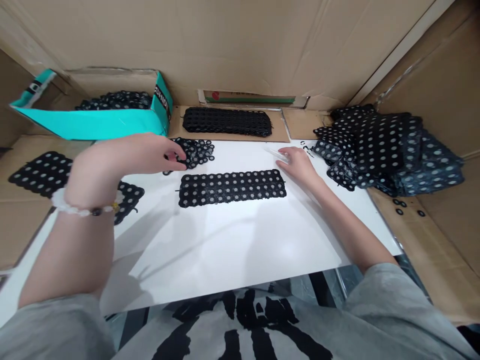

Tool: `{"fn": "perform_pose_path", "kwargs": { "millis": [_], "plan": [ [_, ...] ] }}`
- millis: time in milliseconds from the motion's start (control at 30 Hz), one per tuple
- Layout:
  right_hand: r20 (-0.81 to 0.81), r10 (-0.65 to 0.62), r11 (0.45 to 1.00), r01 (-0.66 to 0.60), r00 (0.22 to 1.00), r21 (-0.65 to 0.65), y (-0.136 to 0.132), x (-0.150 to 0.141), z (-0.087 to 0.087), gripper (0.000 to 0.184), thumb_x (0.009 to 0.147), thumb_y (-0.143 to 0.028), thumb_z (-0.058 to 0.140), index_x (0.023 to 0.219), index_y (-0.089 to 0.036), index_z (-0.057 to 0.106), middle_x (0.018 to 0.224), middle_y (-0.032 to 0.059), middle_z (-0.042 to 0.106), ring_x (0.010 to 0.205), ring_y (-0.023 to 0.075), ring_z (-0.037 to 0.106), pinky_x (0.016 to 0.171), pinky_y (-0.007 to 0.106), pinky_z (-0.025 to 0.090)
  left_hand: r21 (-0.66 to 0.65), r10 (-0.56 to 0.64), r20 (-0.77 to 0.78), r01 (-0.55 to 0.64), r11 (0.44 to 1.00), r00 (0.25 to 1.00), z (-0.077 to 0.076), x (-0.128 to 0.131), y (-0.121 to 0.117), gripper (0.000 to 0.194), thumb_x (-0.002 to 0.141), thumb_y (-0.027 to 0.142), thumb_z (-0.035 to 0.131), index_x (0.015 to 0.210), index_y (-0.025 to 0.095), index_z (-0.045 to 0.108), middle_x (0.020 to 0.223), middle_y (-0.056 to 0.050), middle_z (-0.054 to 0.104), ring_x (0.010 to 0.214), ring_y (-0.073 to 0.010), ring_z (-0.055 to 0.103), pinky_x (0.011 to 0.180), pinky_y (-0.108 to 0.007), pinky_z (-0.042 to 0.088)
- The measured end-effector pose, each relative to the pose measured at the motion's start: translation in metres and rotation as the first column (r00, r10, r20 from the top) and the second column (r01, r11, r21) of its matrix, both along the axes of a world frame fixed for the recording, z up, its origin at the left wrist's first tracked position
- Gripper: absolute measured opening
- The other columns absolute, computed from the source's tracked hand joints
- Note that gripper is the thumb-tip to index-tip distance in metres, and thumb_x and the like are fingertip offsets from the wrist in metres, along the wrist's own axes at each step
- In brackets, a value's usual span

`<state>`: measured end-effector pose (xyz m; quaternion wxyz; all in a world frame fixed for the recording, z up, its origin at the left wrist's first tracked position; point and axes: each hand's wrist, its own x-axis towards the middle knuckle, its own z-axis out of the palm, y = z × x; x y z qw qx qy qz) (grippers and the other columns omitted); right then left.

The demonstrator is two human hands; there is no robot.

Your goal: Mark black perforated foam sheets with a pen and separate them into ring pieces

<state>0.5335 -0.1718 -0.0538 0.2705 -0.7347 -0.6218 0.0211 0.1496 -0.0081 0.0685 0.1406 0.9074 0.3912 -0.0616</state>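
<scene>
My left hand [150, 154] reaches over the pile of small black rings with pale centres [197, 152], its thumb and fingers curled together in a pinch at the pile's left edge. What lies between those fingertips is too small to make out. Between thumb and fingers my right hand [298, 162] grips a thin, clear, stick-like tool [279, 154], pointing up and left. In front of both hands a flat rectangular strip of joined black rings in rows [232, 187] lies on the white board [225, 245]. Neither hand touches the strip.
A turquoise-edged box [97, 125] with dotted black pieces stands back left. Stacked black strips [227, 121] lie at the back. Dotted panels are heaped [390, 145] at right; another panel [43, 172] lies left. Loose rings [399, 203] sit on the cardboard. Cardboard walls [240, 50] surround the board.
</scene>
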Motion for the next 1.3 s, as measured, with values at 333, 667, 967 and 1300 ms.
{"fn": "perform_pose_path", "kwargs": {
  "millis": [333,667,967,1300],
  "plan": [
    [-0.226,0.122,0.939,-0.186,0.967,-0.289,-0.009,-0.017,0.018,0.026,0.068,-0.036,0.081,0.087,-0.021,0.075,0.079,0.0015,0.072,0.068,0.0163,0.06,0.07,0.031,0.048,-0.063,-0.416,0.218,0.438,0.897,0.883,-0.071,0.077,-0.048,0.053,0.09,0.032,0.059,0.143,0.022,0.062,0.14,-0.01,0.066,0.125,-0.0287,0.058,0.106,-0.033,0.04],
    [-0.849,0.1,0.878,-0.447,0.519,-0.17,-0.014,-0.039,0.044,0.029,0.067,-0.042,0.08,0.078,-0.019,0.067,0.075,-0.0008,0.07,0.071,0.0154,0.063,0.067,0.029,0.051,-0.141,-0.291,0.412,0.376,0.916,0.863,-0.098,0.085,-0.039,0.054,0.087,0.041,0.064,0.134,0.016,0.066,0.119,-0.013,0.073,0.107,-0.028,0.063,0.098,-0.036,0.045],
    [-0.964,-0.094,0.896,-0.4,0.249,-0.191,-0.011,-0.052,0.022,0.038,0.061,-0.039,0.091,0.088,-0.018,0.074,0.089,0.0056,0.078,0.077,0.0166,0.071,0.076,0.031,0.059,-0.475,-0.204,0.362,0.368,0.8,0.91,-0.063,0.058,-0.002,0.025,0.072,0.037,0.072,0.09,0.021,0.078,0.085,-0.003,0.077,0.075,-0.0195,0.066,0.07,-0.024,0.047],
    [-0.983,-0.052,0.838,-0.528,0.176,-0.138,-0.013,-0.078,0.003,0.035,0.069,-0.04,0.088,0.093,-0.015,0.079,0.091,0.0066,0.078,0.084,0.0158,0.069,0.083,0.03,0.055,0.004,-0.254,0.261,0.263,0.965,0.931,-0.047,0.069,-0.043,0.037,0.085,0.024,0.064,0.12,0.019,0.074,0.12,-0.008,0.075,0.111,-0.0261,0.066,0.098,-0.032,0.046]
  ]
}}
